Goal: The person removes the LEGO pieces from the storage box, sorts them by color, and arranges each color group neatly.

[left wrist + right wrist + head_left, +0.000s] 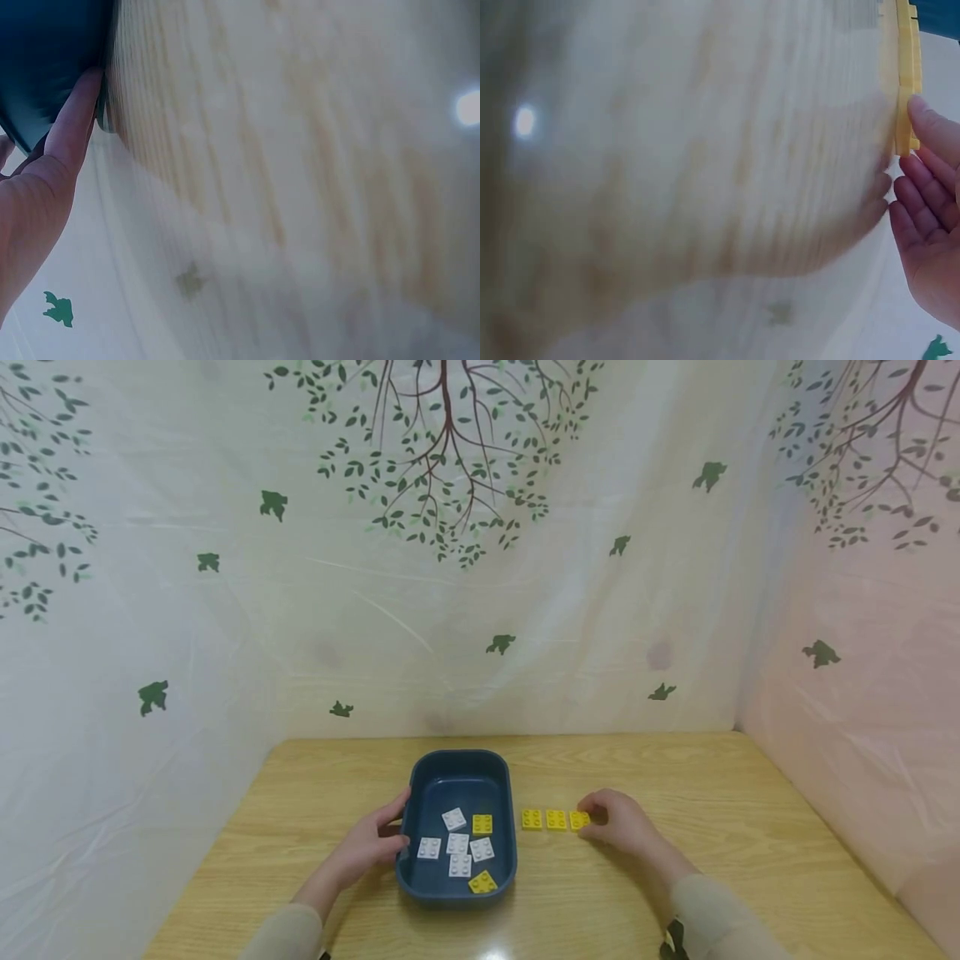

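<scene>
In the head view my right hand [618,822] pinches a yellow toy brick [578,821] by thumb and fingers, the right end of a row of three. The other two bricks, a yellow middle one [556,820] and a yellow left one [532,820], lie on the table. The right wrist view shows the thumb [935,129] on the yellow edge of the row [906,82]. My left hand [371,839] rests against the left side of a dark blue tray [457,764], thumb and fingers spread along its wall; the left wrist view shows its thumb [75,124] straight.
Inside the tray lie several white bricks [457,843], with a yellow brick [482,824] near the middle and another yellow brick [483,882] at the front. The wooden table [637,760] ends at a hanging sheet [525,693] printed with leaves.
</scene>
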`<state>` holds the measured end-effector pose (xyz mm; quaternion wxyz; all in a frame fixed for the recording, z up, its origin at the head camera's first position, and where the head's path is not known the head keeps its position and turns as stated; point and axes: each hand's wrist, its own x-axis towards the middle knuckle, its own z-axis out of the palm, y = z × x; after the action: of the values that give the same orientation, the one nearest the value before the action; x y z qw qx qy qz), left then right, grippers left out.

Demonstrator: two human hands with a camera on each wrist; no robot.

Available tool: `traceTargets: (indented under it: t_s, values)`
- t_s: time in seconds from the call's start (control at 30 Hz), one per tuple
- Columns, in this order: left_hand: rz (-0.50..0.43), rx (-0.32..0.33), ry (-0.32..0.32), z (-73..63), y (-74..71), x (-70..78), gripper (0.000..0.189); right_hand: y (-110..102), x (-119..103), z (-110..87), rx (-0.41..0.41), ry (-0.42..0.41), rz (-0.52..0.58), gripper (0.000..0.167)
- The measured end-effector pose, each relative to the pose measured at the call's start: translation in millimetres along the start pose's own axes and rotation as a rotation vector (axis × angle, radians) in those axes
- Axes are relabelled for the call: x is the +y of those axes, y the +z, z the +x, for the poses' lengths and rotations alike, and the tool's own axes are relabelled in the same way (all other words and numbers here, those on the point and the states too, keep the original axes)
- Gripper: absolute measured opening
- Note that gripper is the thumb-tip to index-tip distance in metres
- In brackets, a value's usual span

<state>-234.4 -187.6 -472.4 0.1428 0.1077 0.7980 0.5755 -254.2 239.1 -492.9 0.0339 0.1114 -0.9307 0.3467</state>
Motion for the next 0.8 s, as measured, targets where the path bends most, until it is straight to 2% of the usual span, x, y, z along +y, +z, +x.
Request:
traceTargets:
  t_s: [0.1,0.17,0.33,0.43,0.63,0.8]
  values:
    - [0.003,0.002,0.003,-1.4,0.8,0.6,0.078,-3,-8,1.9,-0.001,0.020,0.020,0.034]
    - [0.002,0.006,0.003,-2.3,1.3,0.6,0.078,-5,-17,4.1,0.001,-0.012,0.027,0.037]
    - [-0.005,0.013,-0.003,-4.1,3.0,0.3,0.078,-10,-48,10.3,-0.016,-0.241,0.008,0.039]
    - [-0.004,0.013,-0.003,-4.2,3.4,-0.1,0.078,-10,-67,13.9,-0.055,-0.326,0.002,0.040]
    - [0.002,0.006,0.009,-4.0,3.0,-1.2,0.078,-1,-103,20.2,-0.176,-0.354,0.071,0.040]
    - [-0.003,-0.001,0.020,-4.7,3.0,-1.3,0.078,12,-125,25.8,-0.277,-0.363,0.138,0.039]
